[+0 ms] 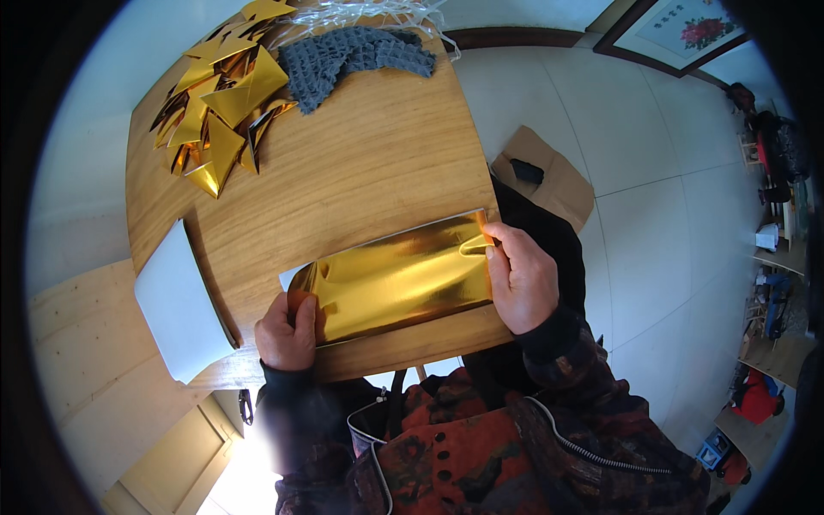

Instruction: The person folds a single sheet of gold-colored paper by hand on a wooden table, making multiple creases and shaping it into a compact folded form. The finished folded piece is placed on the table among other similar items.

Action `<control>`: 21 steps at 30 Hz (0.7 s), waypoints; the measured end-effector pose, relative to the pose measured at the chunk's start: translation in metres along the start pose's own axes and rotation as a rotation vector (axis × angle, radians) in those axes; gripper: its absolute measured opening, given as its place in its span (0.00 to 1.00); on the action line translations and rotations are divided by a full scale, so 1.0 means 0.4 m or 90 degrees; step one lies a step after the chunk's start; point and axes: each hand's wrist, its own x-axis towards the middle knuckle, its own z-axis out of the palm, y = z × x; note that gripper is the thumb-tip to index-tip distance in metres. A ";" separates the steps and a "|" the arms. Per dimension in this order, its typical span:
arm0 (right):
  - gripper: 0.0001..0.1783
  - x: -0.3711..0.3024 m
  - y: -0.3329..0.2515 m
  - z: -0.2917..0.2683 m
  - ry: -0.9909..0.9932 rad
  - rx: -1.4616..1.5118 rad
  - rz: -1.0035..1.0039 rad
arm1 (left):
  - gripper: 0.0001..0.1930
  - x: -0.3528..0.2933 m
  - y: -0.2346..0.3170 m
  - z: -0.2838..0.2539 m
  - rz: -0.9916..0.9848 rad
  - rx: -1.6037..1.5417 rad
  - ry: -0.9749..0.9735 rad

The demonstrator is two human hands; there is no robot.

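A shiny gold foil paper sheet point(399, 275) lies folded over lengthwise near the table's front edge, with a thin pale strip showing along its far side. At its left end my left hand point(287, 335) is closed, thumb on top, where the foil curls up. My right hand point(522, 279) pinches the right end between thumb and fingers, and the foil dents there. Left of the sheet rests a stack of white-backed paper point(180, 305), its lower corner reaching past the table edge.
On the wooden table point(369, 154), a heap of folded gold foil pieces point(219, 103) lies at the far left. Beside it are a crumpled grey waffle-weave cloth point(352, 62) and clear plastic strips point(378, 12). An open cardboard box point(549, 172) stands on the tiled floor to the right.
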 end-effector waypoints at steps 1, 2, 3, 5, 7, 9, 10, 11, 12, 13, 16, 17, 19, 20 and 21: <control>0.12 0.001 0.002 0.003 0.012 -0.005 -0.019 | 0.07 0.000 0.001 0.000 0.003 0.006 0.002; 0.12 0.001 0.003 0.004 0.014 -0.006 -0.015 | 0.07 0.000 0.002 -0.001 0.007 0.013 0.005; 0.13 -0.001 0.004 0.006 0.017 -0.006 -0.012 | 0.08 0.000 0.003 0.000 0.004 0.006 0.008; 0.13 -0.003 0.004 0.007 0.015 -0.012 -0.001 | 0.08 0.000 0.003 0.003 -0.020 -0.016 0.012; 0.13 -0.006 0.002 0.007 0.005 -0.021 0.015 | 0.09 0.001 0.002 0.003 -0.010 0.009 0.005; 0.13 -0.009 -0.002 0.009 0.003 -0.083 0.003 | 0.10 0.003 -0.001 0.003 -0.039 0.032 0.009; 0.13 -0.010 -0.005 0.010 0.001 -0.111 -0.005 | 0.11 0.003 -0.004 0.004 0.003 0.054 0.021; 0.13 -0.011 -0.009 0.013 -0.007 -0.161 -0.014 | 0.11 0.004 -0.006 0.004 0.026 0.079 0.032; 0.12 -0.012 -0.014 0.015 -0.013 -0.209 -0.023 | 0.12 0.004 -0.009 0.002 0.050 0.104 0.043; 0.12 -0.012 -0.018 0.016 -0.018 -0.255 -0.031 | 0.13 0.001 -0.011 0.004 0.009 0.081 0.035; 0.12 -0.012 -0.032 0.015 -0.047 -0.324 -0.045 | 0.13 0.005 -0.019 0.008 0.040 0.192 0.058; 0.12 -0.012 -0.037 0.012 -0.065 -0.350 -0.036 | 0.13 0.006 -0.020 0.009 0.047 0.182 0.059; 0.11 -0.012 -0.043 0.005 -0.090 -0.402 -0.028 | 0.13 0.007 -0.022 0.011 0.040 0.186 0.055; 0.11 -0.012 -0.044 0.002 -0.084 -0.412 -0.050 | 0.14 0.008 -0.022 0.012 0.037 0.177 0.053; 0.12 -0.012 -0.045 0.000 -0.069 -0.419 -0.086 | 0.14 0.008 -0.022 0.013 0.028 0.175 0.051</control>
